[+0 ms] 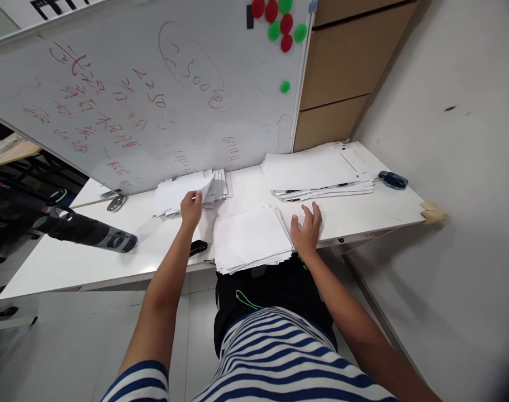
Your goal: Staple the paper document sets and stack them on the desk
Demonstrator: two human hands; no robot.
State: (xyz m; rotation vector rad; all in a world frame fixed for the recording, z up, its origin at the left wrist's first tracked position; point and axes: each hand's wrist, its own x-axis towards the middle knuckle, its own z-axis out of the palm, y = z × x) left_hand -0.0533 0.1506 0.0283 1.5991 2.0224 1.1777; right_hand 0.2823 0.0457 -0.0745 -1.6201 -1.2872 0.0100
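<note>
My left hand (191,209) is closed on the corner of a paper sheet (206,183), which curls up from the left paper stack (176,191). In front of my body lies the middle paper stack (252,237), its near edge reaching the table's front edge. Just right of that stack is my right hand (308,228), fingers apart and bent, holding nothing. Beyond it, against the whiteboard's foot, rests a larger paper stack (308,170) with dark marks along its edges. A black stapler-like object (198,247) lies between my left wrist and the middle stack, partly hidden.
A whiteboard (132,111) with red writing and round magnets stands along the table's back. On the white table (153,245) lie a dark bottle (90,231) and a computer mouse (116,203) at left, and a dark blue object (393,180) at right. Brown boxes (342,67) stand behind.
</note>
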